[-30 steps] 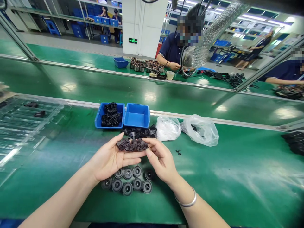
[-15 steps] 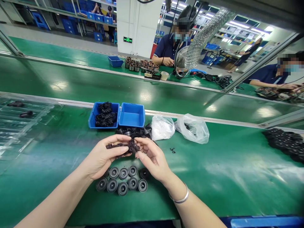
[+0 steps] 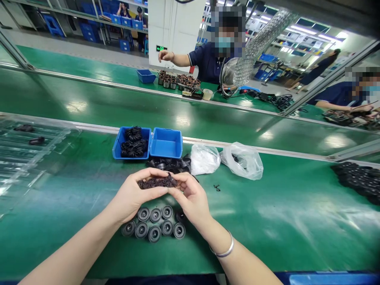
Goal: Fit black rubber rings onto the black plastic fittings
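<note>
Between my two hands is a clump of small dark parts point(image 3: 157, 182), ridged and packed in a row; their exact kind I cannot make out. My left hand point(image 3: 136, 194) wraps around the clump from the left, thumb along its near side. At the clump's right end, my right hand point(image 3: 191, 196) pinches with thumb and fingers. Below the hands, several round black caps point(image 3: 154, 234) with hollow centres stand in two rows on the green table point(image 3: 267, 221). A heap of black parts point(image 3: 170, 163) lies just beyond my fingers, partly hidden.
At the back stand a blue bin point(image 3: 117, 154) of coiled black cables and another blue bin point(image 3: 166, 143). Right of them are a white-filled plastic bag point(image 3: 205, 159) and a clear bag point(image 3: 243, 160). Tiny black pieces point(image 3: 217, 188) lie nearby. A co-worker point(image 3: 204, 59) sits across.
My right fingers have closed in on the clump, and the round piece seen at its right end no longer shows. The co-worker across has stretched an arm out to the left.
</note>
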Demonstrator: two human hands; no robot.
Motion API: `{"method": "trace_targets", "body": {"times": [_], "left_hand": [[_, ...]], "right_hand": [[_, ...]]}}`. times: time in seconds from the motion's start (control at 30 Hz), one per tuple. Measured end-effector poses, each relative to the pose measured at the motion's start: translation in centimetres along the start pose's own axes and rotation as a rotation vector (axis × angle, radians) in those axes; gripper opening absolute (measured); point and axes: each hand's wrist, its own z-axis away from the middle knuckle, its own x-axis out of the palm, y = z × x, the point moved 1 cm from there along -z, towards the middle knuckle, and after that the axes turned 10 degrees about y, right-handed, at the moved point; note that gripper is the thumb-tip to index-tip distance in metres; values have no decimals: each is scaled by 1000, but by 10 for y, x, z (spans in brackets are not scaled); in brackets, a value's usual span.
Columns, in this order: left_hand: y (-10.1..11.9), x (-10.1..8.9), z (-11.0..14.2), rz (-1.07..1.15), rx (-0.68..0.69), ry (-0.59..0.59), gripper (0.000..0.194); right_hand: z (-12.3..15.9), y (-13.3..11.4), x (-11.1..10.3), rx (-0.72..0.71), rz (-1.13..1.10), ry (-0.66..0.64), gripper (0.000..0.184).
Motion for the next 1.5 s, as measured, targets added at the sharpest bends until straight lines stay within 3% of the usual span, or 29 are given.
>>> {"method": "trace_targets", "body": {"times": [0.13,0.3,0.37,0.57,0.63,0.73,0.93,1.07,1.17,1.3,1.4,1.5], "left_hand": [[-5,1,2,-72,62,55,28],[-8,4,1,171,-142,24,26],[-8,4,1,205,-163,8,25],[-6,1,1,-58,117,28,23],[-7,1,1,-86,135,37,22],[-8,3,1,3,70,47,21],[-9,2,-2,214,-78,42,25],[-10,-1,-8,310,-197,44,22],[-10,-3,-13,341,-263,94,22],[-9,-5,-15,322,-268,90,26],[-9,-6,-13,292,-247,64,28],[-10,-7,-11,270,-222,54,27]], "right_hand": [[-1,-4,-2,-164,163,34,20],[-3,-15,-5,-323,282,46,17],[-3,-18,-6,-341,300,43,15],[-1,-16,-3,-425,345,46,15],[0,-16,-2,-442,352,43,15],[0,-14,-2,-307,258,14,15],[-4,-13,2,218,-257,-32,16],[-6,-19,-9,305,-362,9,17],[-1,-29,-29,249,-255,47,14],[19,-42,-52,143,130,-136,9],[36,-43,-55,47,394,-268,18],[46,-39,-52,-32,500,-319,25]]}}
